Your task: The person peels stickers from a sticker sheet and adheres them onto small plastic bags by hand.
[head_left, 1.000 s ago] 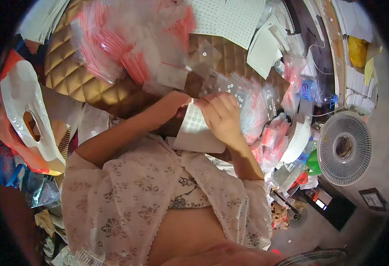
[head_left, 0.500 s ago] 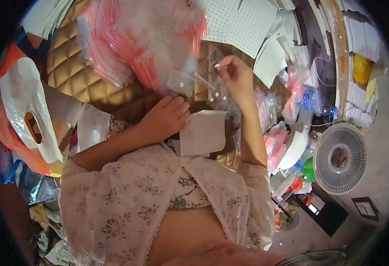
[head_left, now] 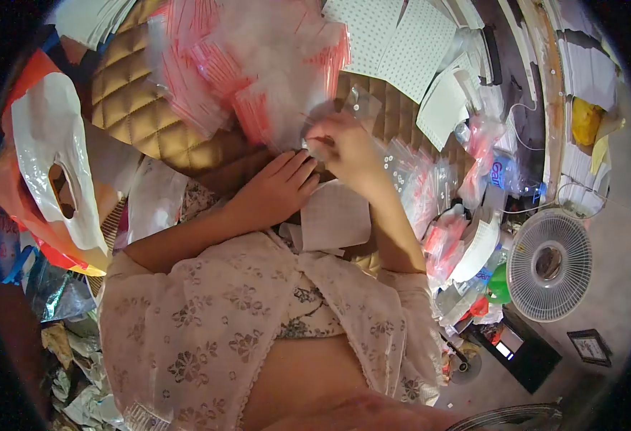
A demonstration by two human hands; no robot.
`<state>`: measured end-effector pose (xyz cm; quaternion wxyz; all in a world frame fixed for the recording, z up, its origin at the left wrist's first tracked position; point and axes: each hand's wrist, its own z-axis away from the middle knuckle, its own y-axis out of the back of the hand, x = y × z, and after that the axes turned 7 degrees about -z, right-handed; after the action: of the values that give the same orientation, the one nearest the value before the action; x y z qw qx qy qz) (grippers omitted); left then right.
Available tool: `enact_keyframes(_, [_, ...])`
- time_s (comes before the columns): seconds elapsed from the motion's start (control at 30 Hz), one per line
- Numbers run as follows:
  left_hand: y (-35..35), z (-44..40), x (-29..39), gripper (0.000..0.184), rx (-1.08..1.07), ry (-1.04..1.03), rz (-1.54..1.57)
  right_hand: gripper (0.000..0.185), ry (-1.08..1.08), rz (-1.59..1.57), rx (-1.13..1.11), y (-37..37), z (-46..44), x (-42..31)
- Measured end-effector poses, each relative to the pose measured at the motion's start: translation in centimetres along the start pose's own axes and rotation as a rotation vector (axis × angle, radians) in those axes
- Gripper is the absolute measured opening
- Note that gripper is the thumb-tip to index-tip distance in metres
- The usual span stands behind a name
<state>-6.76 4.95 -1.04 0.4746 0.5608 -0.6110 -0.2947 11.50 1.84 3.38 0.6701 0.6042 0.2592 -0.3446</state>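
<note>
My left hand (head_left: 278, 188) lies in front of me, its fingers bent together at the edge of a small clear plastic bag that is mostly hidden. Right beside those fingertips, my right hand (head_left: 345, 152) is closed in a pinch; what it holds is covered by the fingers. Just beyond both hands spreads a heap of clear zip bags (head_left: 254, 72) with red strips. A square of white paper (head_left: 335, 215) lies below my right wrist. Farther up, a clear bag (head_left: 360, 108) shows small white round pieces.
Dotted white sheets (head_left: 417, 47) lie at the upper right. A plastic bottle (head_left: 518, 176), more bagged pieces (head_left: 409, 179) and a fan (head_left: 549, 266) are on the right. A white and orange carrier bag (head_left: 49, 136) stands left. Quilted gold fabric (head_left: 132, 108) lies beneath.
My right hand has moved left and down, from above the loose white pieces to my left fingertips, still pinched. My left hand stays nearly in place. The view has shifted slightly.
</note>
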Motion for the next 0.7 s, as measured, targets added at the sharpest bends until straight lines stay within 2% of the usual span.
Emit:
enact_keyframes(0.03, [0.0, 0.0, -0.1, 0.03, -0.014, -0.008, 0.007, 0.007, 0.081, 0.221, 0.002, -0.1, -0.4, -0.9])
enact_keyframes(0.07, [-0.1, 0.0, 0.0, 0.03, -0.012, -0.011, 0.001, 0.007, 0.087, 0.222, 0.007, -0.8, -0.6, -1.1])
enact_keyframes(0.13, [-0.2, -0.1, 0.0, 0.03, 0.04, 0.011, 0.002, 0.006, 0.122, 0.44, 0.227, -2.1, -0.7, -0.8])
enact_keyframes(0.27, [0.1, -0.4, -0.2, 0.028, 0.053, 0.009, -0.001, 0.015, 0.15, 0.465, 0.331, -3.0, -0.9, 0.3])
enact_keyframes(0.33, [-0.2, -0.5, -0.1, 0.025, 0.044, 0.016, 0.035, 0.03, 0.05, 0.45, 0.402, -2.5, -0.9, 0.0])
enact_keyframes(0.37, [-0.2, -0.5, -0.2, 0.025, 0.052, 0.012, 0.021, 0.03, 0.063, 0.452, 0.412, -2.2, -0.9, 0.0])
enact_keyframes(0.43, [0.0, -0.3, -0.2, 0.02, 0.105, 0.004, 0.07, 0.037, -0.067, 0.327, 0.289, -1.7, -0.6, 0.5])
enact_keyframes(0.47, [0.0, -0.2, -0.2, 0.02, 0.109, -0.006, 0.054, 0.037, -0.055, 0.326, 0.304, -1.5, -0.3, 1.1])
enact_keyframes(0.53, [0.0, 0.0, -0.2, 0.015, 0.189, 0.029, 0.205, 0.042, 0.171, 0.259, 0.365, -1.1, 0.1, 2.3])
enact_keyframes(0.57, [0.2, 0.0, -0.2, 0.015, 0.192, 0.009, 0.181, 0.042, 0.191, 0.256, 0.374, -0.7, 0.4, 2.5])
enact_keyframes(0.6, [0.5, 0.0, 0.0, 0.015, 0.195, 0.044, 0.338, 0.042, 0.21, 0.252, 0.407, -0.5, 0.8, 2.5])
enact_keyframes(0.63, [1.0, 0.1, -0.1, 0.015, 0.186, 0.075, 0.489, 0.041, 0.16, 0.33, 0.368, -0.6, 1.3, 2.5])
enact_keyframes(0.67, [1.5, 0.2, 0.0, 0.015, 0.167, 0.043, 0.453, 0.039, 0.105, 0.399, 0.334, -0.8, 1.5, 2.7])
enact_keyframes(0.7, [1.8, 0.2, 0.4, 0.012, 0.144, 0.086, 0.544, 0.03, 0.016, 0.287, 0.315, -1.1, 1.4, 3.2])
